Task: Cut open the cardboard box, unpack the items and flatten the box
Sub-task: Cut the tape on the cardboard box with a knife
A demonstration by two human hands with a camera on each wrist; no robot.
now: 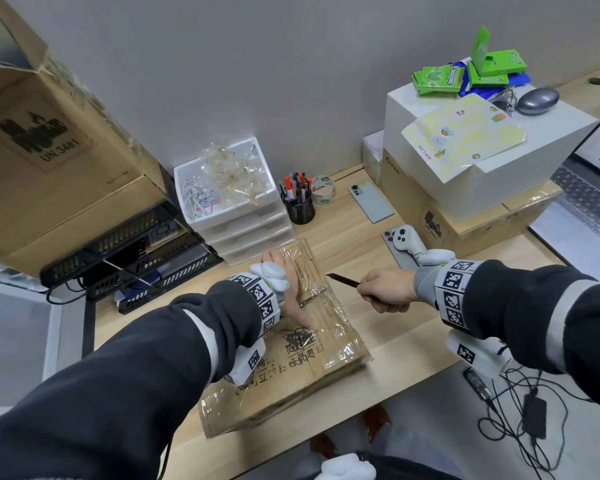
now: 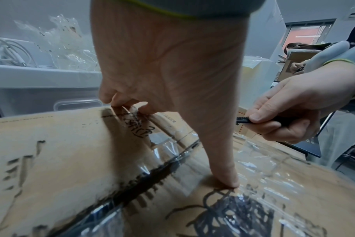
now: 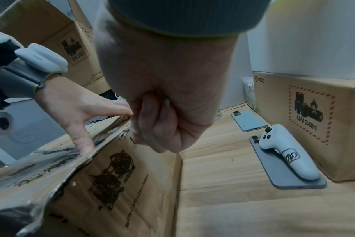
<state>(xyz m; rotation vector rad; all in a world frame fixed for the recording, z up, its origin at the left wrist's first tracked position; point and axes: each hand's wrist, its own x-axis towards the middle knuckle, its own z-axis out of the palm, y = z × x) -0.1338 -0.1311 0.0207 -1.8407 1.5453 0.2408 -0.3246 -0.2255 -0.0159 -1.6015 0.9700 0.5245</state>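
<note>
A taped brown cardboard box with black print lies on the wooden table, in the middle of the head view. My left hand presses flat on its top, fingers spread toward the far edge and thumb on the glossy tape. The left wrist view shows that hand touching the box with its fingertips. My right hand grips a black utility knife, blade pointing left, its tip just off the box's right top edge. In the right wrist view my right hand is fisted beside the box's side wall.
A white controller lies on a grey phone right of the box, with another phone behind. A pen cup, tape roll and white drawer unit stand at the back. Stacked boxes and a laptop fill the right.
</note>
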